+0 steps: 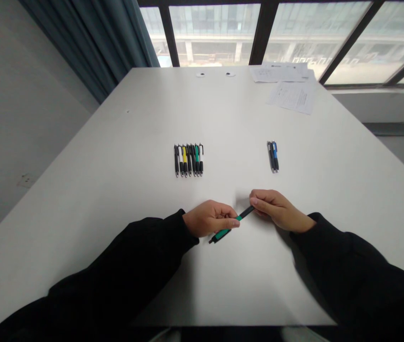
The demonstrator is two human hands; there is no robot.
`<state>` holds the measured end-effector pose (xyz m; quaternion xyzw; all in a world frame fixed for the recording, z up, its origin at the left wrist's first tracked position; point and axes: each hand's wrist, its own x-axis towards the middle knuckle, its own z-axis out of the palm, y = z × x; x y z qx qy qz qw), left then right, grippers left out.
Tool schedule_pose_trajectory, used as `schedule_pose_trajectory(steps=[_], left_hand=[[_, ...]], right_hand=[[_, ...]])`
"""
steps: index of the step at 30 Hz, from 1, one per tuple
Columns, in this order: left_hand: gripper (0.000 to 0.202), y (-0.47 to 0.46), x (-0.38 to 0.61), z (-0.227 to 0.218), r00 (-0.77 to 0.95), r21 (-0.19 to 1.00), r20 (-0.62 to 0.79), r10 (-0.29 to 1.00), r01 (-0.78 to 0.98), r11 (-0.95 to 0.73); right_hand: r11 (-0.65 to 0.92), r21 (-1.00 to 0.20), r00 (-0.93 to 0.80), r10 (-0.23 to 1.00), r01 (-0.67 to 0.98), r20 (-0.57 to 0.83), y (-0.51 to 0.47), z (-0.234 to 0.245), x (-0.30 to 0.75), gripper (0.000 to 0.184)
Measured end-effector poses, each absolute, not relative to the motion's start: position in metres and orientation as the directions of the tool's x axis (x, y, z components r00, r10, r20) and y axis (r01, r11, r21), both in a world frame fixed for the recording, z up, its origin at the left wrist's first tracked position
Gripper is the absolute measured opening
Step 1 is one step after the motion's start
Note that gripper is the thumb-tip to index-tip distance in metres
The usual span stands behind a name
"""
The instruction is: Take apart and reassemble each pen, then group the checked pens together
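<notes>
Head view: green-and-black pen (231,224) held slantwise between both hands, over white table (123,142). Left hand (209,218) closed in narrow pinch on barrel; right hand (276,210) gripped upper end with fingertips (255,200). Row of pens (188,160) lay side by side beyond; pair of pens (273,156) well right of it; loose papers (291,97) near far edge.

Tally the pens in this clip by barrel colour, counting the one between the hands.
Green pens: 2, the row pen and the held pen
Yellow pen: 1
Blue pen: 1
Black or white pens: 6, too small to split
Total: 10
</notes>
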<state>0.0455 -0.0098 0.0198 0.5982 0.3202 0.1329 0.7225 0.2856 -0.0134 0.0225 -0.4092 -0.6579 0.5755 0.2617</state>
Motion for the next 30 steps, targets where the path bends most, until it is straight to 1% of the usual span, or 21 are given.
schedule_pose_trajectory(steps=[3,5,6,8,10,12,14,16,18,20,23,26,28,30], left_hand=[[0.029,-0.01,0.046,0.02,0.772,0.96,-0.279,0.571,0.207,0.19],[0.03,-0.01,0.046,0.019,0.771,0.955,-0.293,0.565,0.205,0.216],[0.032,-0.01,0.047,0.017,0.763,0.949,-0.303,0.571,0.189,0.251],[0.037,-0.009,0.048,0.013,0.734,0.936,-0.307,0.606,0.119,0.331],[0.041,-0.007,0.049,0.009,0.691,0.921,-0.28,0.666,-0.003,0.39],[0.042,-0.004,0.05,0.005,0.643,0.905,-0.239,0.728,-0.124,0.407],[0.042,-0.003,0.05,0.002,0.592,0.896,-0.212,0.778,-0.2,0.396],[0.041,-0.002,0.05,0.002,0.555,0.902,-0.202,0.807,-0.215,0.374],[0.04,-0.002,0.048,0.004,0.543,0.902,-0.2,0.815,-0.223,0.37],[0.042,-0.001,0.046,0.007,0.541,0.869,-0.208,0.815,-0.279,0.408],[0.042,-0.001,0.044,0.012,0.536,0.799,-0.248,0.807,-0.358,0.483],[0.037,-0.002,0.045,0.012,0.591,0.797,-0.295,0.751,-0.281,0.535],[0.039,-0.004,0.046,0.011,0.66,0.795,-0.328,0.676,-0.194,0.575],[0.044,-0.006,0.047,0.01,0.719,0.788,-0.359,0.594,-0.107,0.606]], right_hand=[[0.018,-0.956,-0.525,0.838,0.294,-0.146,-0.012,0.021,0.285,0.045],[0.006,-0.96,-0.502,0.854,0.28,-0.141,-0.011,0.019,0.285,0.047],[-0.007,-0.969,-0.492,0.861,0.245,-0.131,-0.011,0.018,0.284,0.046],[-0.05,-0.991,-0.499,0.86,0.127,-0.107,-0.012,0.018,0.281,0.038],[-0.089,-0.996,-0.553,0.829,0.01,-0.079,-0.015,0.019,0.276,0.032],[-0.113,-0.993,-0.611,0.788,-0.028,-0.072,-0.02,0.021,0.269,0.04],[-0.133,-0.991,-0.622,0.777,-0.008,-0.099,-0.024,0.022,0.265,0.036],[-0.161,-0.987,-0.592,0.795,0.002,-0.131,-0.025,0.021,0.264,0.027],[-0.19,-0.982,-0.544,0.826,-0.022,-0.147,-0.023,0.018,0.267,0.023],[-0.217,-0.972,-0.479,0.865,-0.087,-0.15,-0.018,0.015,0.272,0.023],[-0.241,-0.939,-0.342,0.928,-0.245,-0.148,-0.01,0.012,0.28,0.02],[-0.235,-0.901,-0.257,0.955,-0.364,-0.146,-0.005,0.013,0.283,0.018],[-0.256,-0.881,-0.263,0.952,-0.398,-0.157,-0.004,0.015,0.282,0.019],[-0.32,-0.85,-0.316,0.929,-0.419,-0.194,-0.004,0.016,0.28,0.02]])
